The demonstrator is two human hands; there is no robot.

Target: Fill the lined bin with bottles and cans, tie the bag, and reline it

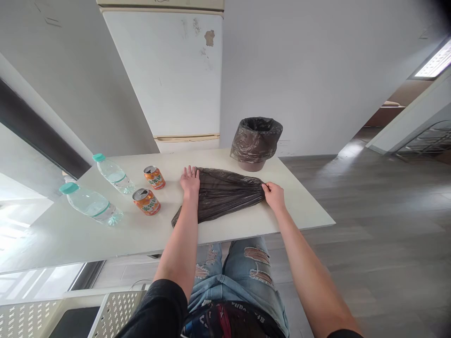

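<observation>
White table (70, 234), worn white fridge (176, 70) behind, pale walls (317, 56), grey wood floor (369, 211), daylight at left.

1. A black sleeve (155, 310) covers the left upper arm at the lower left of centre; the forearm below it is bare.
2. A second black sleeve edge (343, 334) shows at the bottom right.
3. Light blue jeans (243, 277), lower centre, have frayed tears with white threads across both thighs.
4. A dark top (229, 324) at the bottom centre carries white lettering and a red patch, too cropped to read.
5. The left hand (190, 180) and right hand (275, 196) are bare.
</observation>
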